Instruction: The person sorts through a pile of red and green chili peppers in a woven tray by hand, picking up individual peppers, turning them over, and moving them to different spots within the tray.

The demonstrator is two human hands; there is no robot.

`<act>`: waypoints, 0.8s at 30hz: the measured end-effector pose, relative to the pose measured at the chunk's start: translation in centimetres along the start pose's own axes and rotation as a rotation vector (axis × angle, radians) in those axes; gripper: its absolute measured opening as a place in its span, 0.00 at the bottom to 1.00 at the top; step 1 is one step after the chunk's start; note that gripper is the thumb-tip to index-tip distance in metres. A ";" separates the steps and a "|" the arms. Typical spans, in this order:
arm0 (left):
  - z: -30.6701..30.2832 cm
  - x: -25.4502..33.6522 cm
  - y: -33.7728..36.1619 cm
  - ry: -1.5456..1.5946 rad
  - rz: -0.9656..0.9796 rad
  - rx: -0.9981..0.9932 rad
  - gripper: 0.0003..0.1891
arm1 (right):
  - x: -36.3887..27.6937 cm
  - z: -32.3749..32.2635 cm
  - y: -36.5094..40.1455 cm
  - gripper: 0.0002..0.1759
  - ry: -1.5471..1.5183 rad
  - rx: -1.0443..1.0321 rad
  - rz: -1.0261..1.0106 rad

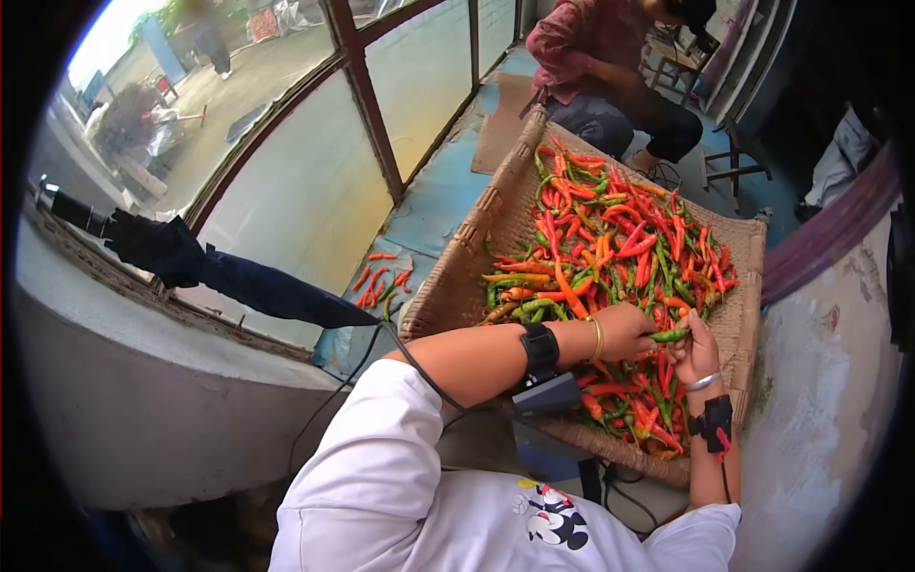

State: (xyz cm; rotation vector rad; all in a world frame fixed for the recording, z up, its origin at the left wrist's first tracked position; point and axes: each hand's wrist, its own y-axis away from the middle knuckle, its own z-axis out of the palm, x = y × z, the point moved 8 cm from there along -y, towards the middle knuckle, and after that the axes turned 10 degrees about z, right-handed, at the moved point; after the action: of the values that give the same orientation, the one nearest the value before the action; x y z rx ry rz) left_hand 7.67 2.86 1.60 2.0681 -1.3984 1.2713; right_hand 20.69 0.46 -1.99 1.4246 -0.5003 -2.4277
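Over a large woven basket (464, 257) heaped with red, green and orange chili peppers (610, 229), my two hands come close together. A green chili pepper (670, 336) lies between them. My left hand (624, 332) is closed around one end of it, with part of the pepper hidden by the fingers. On the other end, my right hand (698, 351) has its fingers pinched at the tip. Loose peppers lie just beneath both hands.
Several red peppers (376, 286) lie on the blue floor left of the basket. A folded dark umbrella (257, 286) leans by the window ledge. Another person (610, 76) sits beyond the basket's far end. A dark stool (734, 162) stands at the right; cables hang near my arms.
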 end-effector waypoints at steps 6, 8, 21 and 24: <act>0.0 0.1 -0.1 -0.148 0.103 0.028 0.12 | 0.2 0.0 1.2 0.12 -0.018 -0.168 0.143; -0.6 0.3 -0.2 -0.148 0.084 0.009 0.13 | -0.5 0.2 1.7 0.08 0.193 -0.090 0.109; -1.1 -2.3 0.5 0.179 -0.143 0.325 0.23 | -5.9 -6.3 1.2 0.12 0.096 0.146 -0.211; 0.1 -1.5 0.4 -0.011 -0.082 0.151 0.18 | -7.1 -5.6 2.2 0.24 -0.295 0.177 -0.350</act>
State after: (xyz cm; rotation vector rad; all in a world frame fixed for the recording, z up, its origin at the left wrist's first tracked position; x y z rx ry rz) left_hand 7.16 3.44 0.21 2.2101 -1.2428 1.3715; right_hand 29.14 0.50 1.95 1.3169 -0.5851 -2.9658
